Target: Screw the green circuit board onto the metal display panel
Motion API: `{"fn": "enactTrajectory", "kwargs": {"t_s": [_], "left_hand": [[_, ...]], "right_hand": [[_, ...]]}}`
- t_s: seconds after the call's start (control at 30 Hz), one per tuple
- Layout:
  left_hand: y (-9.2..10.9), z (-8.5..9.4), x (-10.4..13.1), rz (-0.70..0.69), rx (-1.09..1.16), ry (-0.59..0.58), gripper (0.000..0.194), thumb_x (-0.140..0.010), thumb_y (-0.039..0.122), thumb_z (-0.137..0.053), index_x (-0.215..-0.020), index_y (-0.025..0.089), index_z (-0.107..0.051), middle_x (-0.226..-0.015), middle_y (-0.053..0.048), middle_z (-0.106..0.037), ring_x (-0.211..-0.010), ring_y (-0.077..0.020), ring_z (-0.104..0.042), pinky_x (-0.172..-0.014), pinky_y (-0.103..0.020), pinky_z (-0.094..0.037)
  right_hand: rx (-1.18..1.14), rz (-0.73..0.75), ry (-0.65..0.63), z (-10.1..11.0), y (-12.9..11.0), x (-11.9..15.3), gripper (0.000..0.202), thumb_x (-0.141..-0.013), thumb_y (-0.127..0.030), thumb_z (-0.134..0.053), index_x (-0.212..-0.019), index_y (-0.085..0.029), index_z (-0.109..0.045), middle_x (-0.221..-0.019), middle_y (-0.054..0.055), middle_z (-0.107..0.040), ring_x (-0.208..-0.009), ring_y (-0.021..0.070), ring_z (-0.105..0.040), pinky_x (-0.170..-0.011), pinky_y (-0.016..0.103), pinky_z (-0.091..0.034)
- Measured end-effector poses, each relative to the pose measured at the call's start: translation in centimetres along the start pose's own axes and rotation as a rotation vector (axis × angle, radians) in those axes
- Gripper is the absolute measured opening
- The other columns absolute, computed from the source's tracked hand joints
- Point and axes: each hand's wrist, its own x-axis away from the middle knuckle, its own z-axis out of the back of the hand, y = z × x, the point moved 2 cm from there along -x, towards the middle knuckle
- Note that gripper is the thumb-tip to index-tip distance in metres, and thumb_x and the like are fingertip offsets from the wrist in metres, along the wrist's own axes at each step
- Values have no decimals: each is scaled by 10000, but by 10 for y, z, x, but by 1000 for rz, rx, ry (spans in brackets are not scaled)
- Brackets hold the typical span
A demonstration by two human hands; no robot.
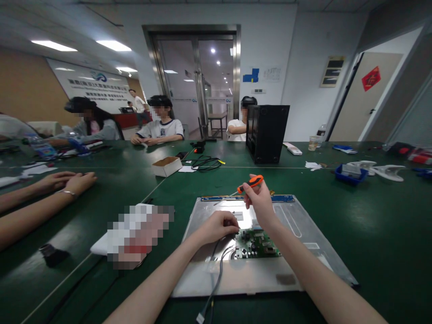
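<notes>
A silver metal panel [232, 276] lies flat on the green table, with a green circuit board [253, 243] at its middle and a blue strip along its far edge. My right hand [259, 200] is closed round an orange and black screwdriver [254, 181] above the panel, the shaft pointing left. At the circuit board's upper left corner rests my left hand [221, 226], fingers curled together; what they hold, if anything, is hidden. Dark cables [221, 270] run from near the board over the panel's front edge to a white connector.
Another person's hands [74, 182] rest on the table [162, 252] at the left. A black case [268, 134], an open white box [167, 167], a coiled black cable [205, 163] and a blue tray [351, 174] stand beyond the panel. People sit across the table.
</notes>
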Motion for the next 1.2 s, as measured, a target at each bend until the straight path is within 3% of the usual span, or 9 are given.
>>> {"fn": "enactTrajectory", "kwargs": {"t_s": [0.13,0.3,0.47,0.57,0.7,0.9,1.2], "left_hand": [[-1,0,0,2,5,-10,44,-773,191,-688,-770,152,-708,-681,10,-638,-645,-139,-547,-622,-230,-414],[0,3,-1,-12,0,-43,44,-757,158,-671,-774,150,-711,-706,6,-644,-663,-141,-547,-645,-233,-422],[0,5,0,-29,-5,-59,72,-767,155,-659,-806,149,-719,-740,-2,-655,-690,-151,-562,-659,-241,-434],[-1,6,0,-37,0,-67,92,-767,146,-654,-827,155,-723,-766,-4,-667,-705,-153,-575,-671,-243,-444],[-3,6,0,-45,6,-70,94,-776,149,-655,-838,157,-726,-777,-6,-675,-717,-157,-589,-677,-246,-453],[-7,6,-1,-53,20,-66,66,-784,168,-666,-827,161,-716,-766,-1,-679,-718,-161,-602,-690,-254,-466],[-8,6,-2,-56,20,-58,53,-778,157,-654,-800,154,-701,-745,-8,-680,-704,-167,-605,-674,-258,-461]], "right_hand": [[83,74,-26,14,8,11,726,-766,-404,-752,-1349,-236,-353,-731,-75,-621,-392,67,-437,-347,176,-320],[336,269,-6,29,12,13,530,-951,-385,-534,-1394,-206,-304,-813,-16,-626,-430,84,-457,-411,210,-361],[462,430,-5,27,8,15,495,-948,-311,-554,-1384,-202,-348,-828,2,-645,-554,132,-578,-535,247,-443],[601,616,-42,24,5,20,486,-988,-283,-490,-1430,-192,-309,-772,-12,-618,-534,143,-582,-507,241,-439],[678,753,-105,19,7,27,516,-1018,-259,-447,-1484,-198,-234,-800,7,-630,-561,153,-617,-508,240,-469],[744,800,-200,14,14,33,550,-1023,-239,-440,-1510,-211,-186,-796,11,-625,-539,153,-600,-479,231,-451],[755,840,-218,11,11,36,535,-1032,-245,-427,-1513,-213,-196,-748,-15,-560,-510,138,-534,-467,225,-432]]}}
